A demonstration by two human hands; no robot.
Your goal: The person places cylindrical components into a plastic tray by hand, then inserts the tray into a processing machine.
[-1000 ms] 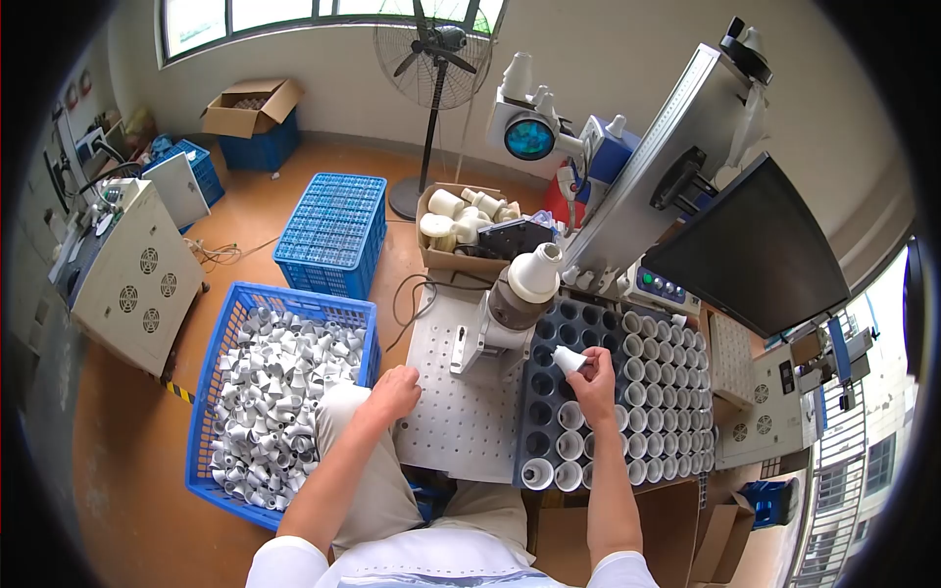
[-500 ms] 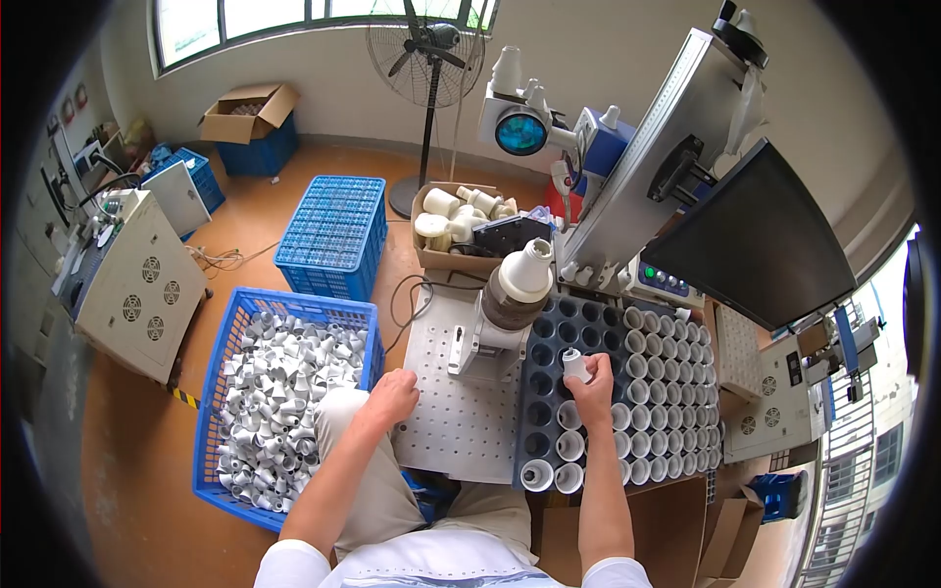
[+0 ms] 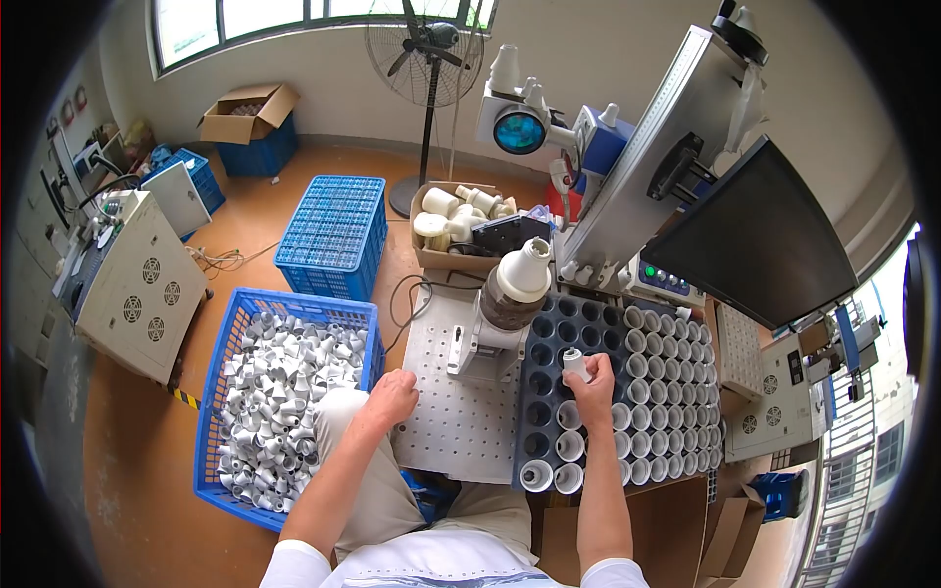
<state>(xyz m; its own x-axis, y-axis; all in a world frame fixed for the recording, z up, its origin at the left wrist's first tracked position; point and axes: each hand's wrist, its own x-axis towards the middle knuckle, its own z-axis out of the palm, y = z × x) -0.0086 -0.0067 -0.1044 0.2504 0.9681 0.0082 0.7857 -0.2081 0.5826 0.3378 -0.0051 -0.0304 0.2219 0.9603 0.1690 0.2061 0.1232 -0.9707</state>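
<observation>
My right hand (image 3: 594,392) grips a white plastic cup-shaped part (image 3: 574,365), narrow end up, between thumb and fingers. It is over the dark tray (image 3: 535,468), which has round holes. White cups (image 3: 659,394) stand in rows in the tray's right part, wide mouths up, with a few more at the front left. My left hand (image 3: 393,397) is closed, its fingers curled at the left edge of the perforated metal plate (image 3: 441,421); no part shows in it. To its left, a blue basket (image 3: 208,461) holds a heap of white and grey cone-shaped parts (image 3: 279,412).
A white cone-topped fixture (image 3: 524,274) stands on the plate. Behind it is a cardboard box (image 3: 451,261) of white parts. A lens head (image 3: 520,131) on a metal column (image 3: 642,147) and a monitor (image 3: 760,235) rise behind the tray. A blue crate (image 3: 338,265) stands on the floor.
</observation>
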